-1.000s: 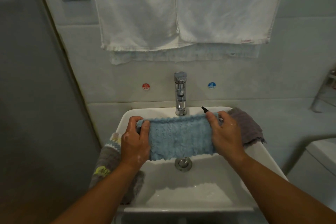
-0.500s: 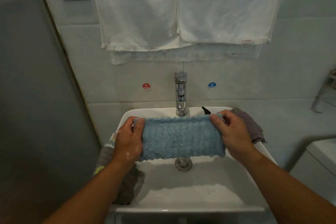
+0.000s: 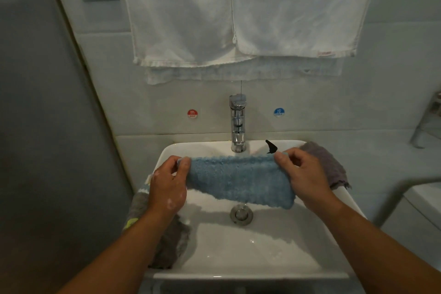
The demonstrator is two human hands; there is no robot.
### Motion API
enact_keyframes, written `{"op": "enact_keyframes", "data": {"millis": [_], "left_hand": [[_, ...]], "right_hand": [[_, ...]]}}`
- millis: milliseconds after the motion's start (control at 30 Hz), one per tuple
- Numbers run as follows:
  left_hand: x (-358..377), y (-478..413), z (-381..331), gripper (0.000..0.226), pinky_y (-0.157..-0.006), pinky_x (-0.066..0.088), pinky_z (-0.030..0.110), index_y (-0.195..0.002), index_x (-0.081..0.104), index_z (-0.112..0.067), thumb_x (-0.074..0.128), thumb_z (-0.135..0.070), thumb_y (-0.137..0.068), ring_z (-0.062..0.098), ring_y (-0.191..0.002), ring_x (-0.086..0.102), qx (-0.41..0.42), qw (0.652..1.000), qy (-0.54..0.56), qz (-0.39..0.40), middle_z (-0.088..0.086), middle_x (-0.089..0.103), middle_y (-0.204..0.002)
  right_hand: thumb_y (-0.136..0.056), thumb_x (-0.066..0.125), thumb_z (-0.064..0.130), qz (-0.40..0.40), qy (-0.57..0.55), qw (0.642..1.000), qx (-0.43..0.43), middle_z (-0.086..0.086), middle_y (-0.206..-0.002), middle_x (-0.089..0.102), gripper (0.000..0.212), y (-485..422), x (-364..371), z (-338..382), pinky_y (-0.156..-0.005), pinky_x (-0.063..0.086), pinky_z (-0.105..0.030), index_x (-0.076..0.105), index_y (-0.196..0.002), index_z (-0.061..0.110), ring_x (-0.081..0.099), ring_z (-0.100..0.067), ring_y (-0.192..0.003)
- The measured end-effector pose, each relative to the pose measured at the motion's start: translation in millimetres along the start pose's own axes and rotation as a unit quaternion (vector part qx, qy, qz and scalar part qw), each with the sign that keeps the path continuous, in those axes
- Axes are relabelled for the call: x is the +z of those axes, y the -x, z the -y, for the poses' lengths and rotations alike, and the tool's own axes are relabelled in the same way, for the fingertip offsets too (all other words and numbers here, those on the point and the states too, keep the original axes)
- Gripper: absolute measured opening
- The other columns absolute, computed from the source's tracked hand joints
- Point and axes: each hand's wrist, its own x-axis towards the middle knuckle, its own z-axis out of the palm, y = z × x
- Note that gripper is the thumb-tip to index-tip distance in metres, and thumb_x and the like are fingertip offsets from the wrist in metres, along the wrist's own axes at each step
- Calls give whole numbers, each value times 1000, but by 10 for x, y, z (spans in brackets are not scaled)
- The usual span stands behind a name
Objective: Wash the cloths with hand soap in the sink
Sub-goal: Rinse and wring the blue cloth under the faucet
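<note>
Head cam shows two round wall stickers either side of the faucet [image 3: 237,124]: the red sticker [image 3: 192,113] reads HOT, the blue sticker [image 3: 278,112] reads COLD. The red tag on the white towel [image 3: 286,7] is too blurry to read. The blue cloth [image 3: 238,179] is stretched over the sink [image 3: 250,253], long axis running left to right. The left hand [image 3: 167,184] pinches its top left corner and the right hand [image 3: 303,179] pinches the top right one, hands well apart. Compared with half a second back, both grips have slid up to the corners and the bottom edge now sags lower on the right.
</note>
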Motion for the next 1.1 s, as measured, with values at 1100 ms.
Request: {"op": "enact_keyframes", "data": {"millis": [1100], "left_hand": [[445,500,-244,34,-94,60,37,-128,70,-29,50,-13,-105,12,-109,69,-34,966,118,226,-7,72,-119]], "right_hand": [[-84,76,44,117,74,990,6,19,-101,66,35,456,530,357,-76,55,-13,63,-114,33,65,-1,-93]]}}
